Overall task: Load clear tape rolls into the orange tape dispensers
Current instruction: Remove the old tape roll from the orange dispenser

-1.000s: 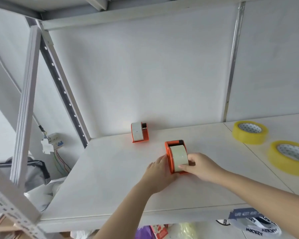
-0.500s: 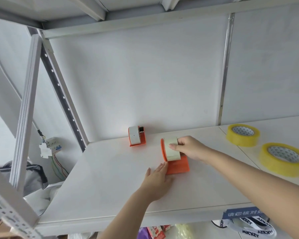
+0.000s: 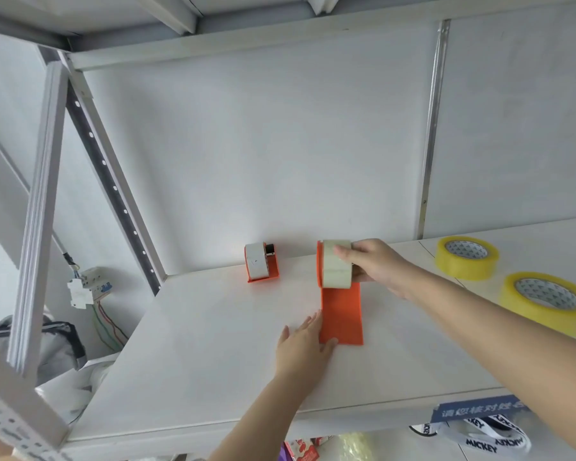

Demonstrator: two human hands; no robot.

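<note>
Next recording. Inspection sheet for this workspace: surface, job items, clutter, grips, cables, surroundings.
Surface: white shelf board, flat.
Job's things: pale clear tape roll against an orange plastic dispenser whose flat panel lies forward; second orange dispenser, loaded, by the white back wall.
Clutter: two yellow tape rolls, flat, on the right.
Grips: right hand holds the clear roll; left hand lies flat, fingertips touching the panel's near corner.
Cables: coloured wires under a white breaker box, left of the shelf.
Surroundings: grey racking posts; printed lanyards below.
</note>
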